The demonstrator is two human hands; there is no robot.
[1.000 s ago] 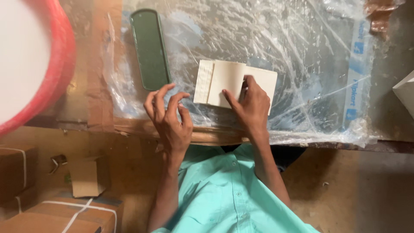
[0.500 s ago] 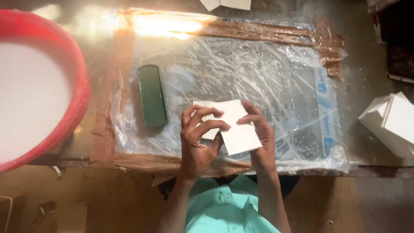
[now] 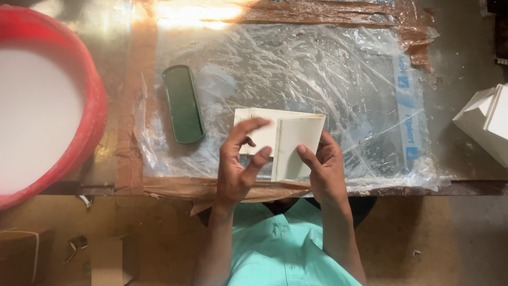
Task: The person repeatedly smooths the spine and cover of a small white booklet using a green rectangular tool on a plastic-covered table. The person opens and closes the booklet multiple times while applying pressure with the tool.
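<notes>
Plastic-covered table (image 3: 465, 159); green tray (image 3: 183, 104), red tub (image 3: 92, 114)

Folded cream card carton (image 3: 288, 143), flat and creased into panels, held above the table's near edge between left hand (image 3: 238, 167) and right hand (image 3: 323, 164). Beneath it, spread across the tabletop, a clear crinkled plastic packaging bag (image 3: 328, 69) with a blue printed strip (image 3: 407, 116) down its right side, edges fixed with brown tape. At far right, partly out of view, white folded boxes (image 3: 484, 122). On the floor at lower left, brown cardboard cartons (image 3: 108, 259), one bound with pale string.
</notes>
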